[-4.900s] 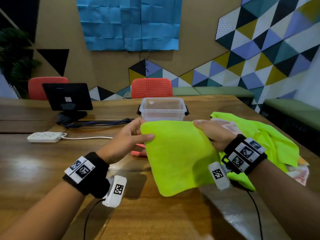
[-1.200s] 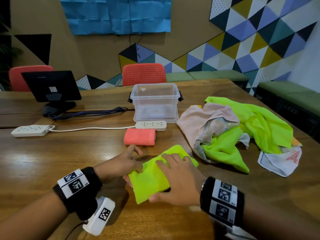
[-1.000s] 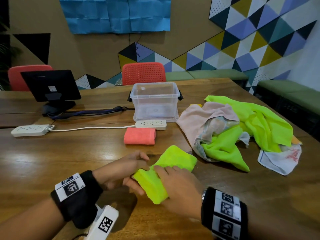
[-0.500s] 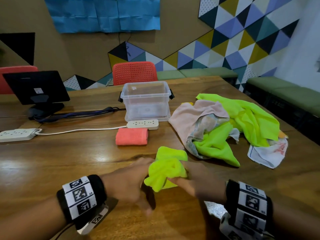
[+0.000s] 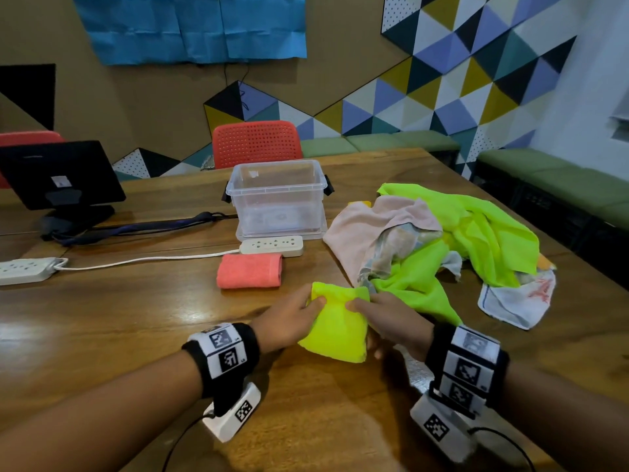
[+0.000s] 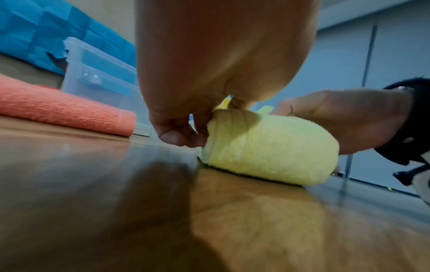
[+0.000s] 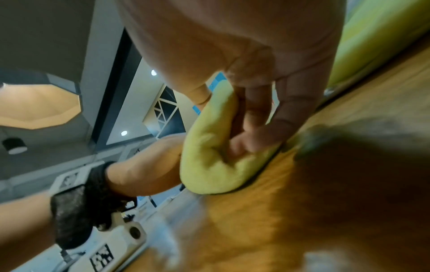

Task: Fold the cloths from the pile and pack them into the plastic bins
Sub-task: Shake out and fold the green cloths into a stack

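Your left hand (image 5: 289, 321) and right hand (image 5: 391, 321) both pinch the folded yellow cloth (image 5: 337, 325) on the desk (image 5: 102, 328), low in the frame's middle. Its long axis runs up-frame toward the empty bin (image 5: 277, 199), directly above it.

No legible text, brand or number appears in any view. The left wristband (image 5: 223, 349) and right wristband (image 5: 468, 361) carry square black-and-white fiducial markers, as do the white wrist camera housings (image 5: 235, 415). The monitor (image 5: 59, 175) bears a small white label, possibly printed, too small to read.
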Tool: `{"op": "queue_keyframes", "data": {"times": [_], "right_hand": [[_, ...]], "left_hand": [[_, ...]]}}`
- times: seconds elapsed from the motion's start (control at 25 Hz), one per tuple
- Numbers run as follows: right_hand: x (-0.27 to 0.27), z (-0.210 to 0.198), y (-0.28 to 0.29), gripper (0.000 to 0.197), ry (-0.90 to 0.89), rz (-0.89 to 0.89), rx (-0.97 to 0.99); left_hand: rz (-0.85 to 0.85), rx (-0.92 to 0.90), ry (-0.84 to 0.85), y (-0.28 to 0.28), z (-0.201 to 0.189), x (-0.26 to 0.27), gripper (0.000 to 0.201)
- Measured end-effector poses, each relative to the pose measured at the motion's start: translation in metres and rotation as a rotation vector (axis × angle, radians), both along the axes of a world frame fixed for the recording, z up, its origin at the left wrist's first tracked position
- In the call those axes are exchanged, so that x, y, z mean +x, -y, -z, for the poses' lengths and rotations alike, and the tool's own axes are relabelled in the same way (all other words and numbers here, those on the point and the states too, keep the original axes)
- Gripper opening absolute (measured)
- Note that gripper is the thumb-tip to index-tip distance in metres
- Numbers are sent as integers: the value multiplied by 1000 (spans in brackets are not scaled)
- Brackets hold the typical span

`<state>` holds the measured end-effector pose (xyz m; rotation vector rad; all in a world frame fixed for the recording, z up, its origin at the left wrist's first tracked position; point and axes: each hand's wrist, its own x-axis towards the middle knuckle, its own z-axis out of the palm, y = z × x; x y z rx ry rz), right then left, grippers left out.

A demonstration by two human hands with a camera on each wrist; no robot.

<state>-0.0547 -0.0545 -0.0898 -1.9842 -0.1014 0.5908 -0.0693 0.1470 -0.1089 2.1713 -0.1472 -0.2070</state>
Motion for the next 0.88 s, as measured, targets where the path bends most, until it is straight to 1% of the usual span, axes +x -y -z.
{"op": "queue_keyframes", "data": {"times": [0.08,0.12,0.16,0.2,0.24,0.32,0.36,0.4,0.48,0.52,0.56,0.6,0.64,0.72,0.76,0.8,0.88], "right_hand": [[6,7,6,29,51,-37,-154],[10,10,11,34,105,-48,-226],[12,10,16,43,200,-61,-288],[14,11,18,50,331,-86,-336],[16,11,19,52,488,-122,-365],[15,11,14,39,838,-286,-456],[15,11,11,34,959,-393,-512],[14,10,8,41,991,-490,-556],[14,9,5,66,923,-621,-661],[16,14,5,71,906,-636,-729],[18,19,5,74,849,-655,-788],[19,24,6,82,815,-678,-839],[19,29,6,90,767,-690,-857],[21,34,9,102,799,-678,-855],[20,31,10,103,810,-670,-847],[19,27,9,99,807,-668,-834],[20,21,8,87,779,-675,-801]], "left_hand": [[-5,189,21,6,1,7,26],[-7,256,30,8,1,9,26],[-15,317,40,11,1,11,26],[-23,376,61,11,3,13,24],[-24,433,94,12,4,15,24],[-2,525,168,12,7,19,27],[4,550,188,12,8,20,28],[-6,554,197,11,7,20,28],[-65,554,253,8,4,16,27],[-92,589,330,7,1,11,30],[-94,649,413,7,-2,4,35],[-58,709,461,8,-5,-6,41],[4,764,445,10,-7,-15,52],[113,812,282,16,-7,-29,79],[142,818,198,18,-5,-32,89],[159,820,145,19,-4,-32,94],[192,836,82,20,-4,-30,98]]}}
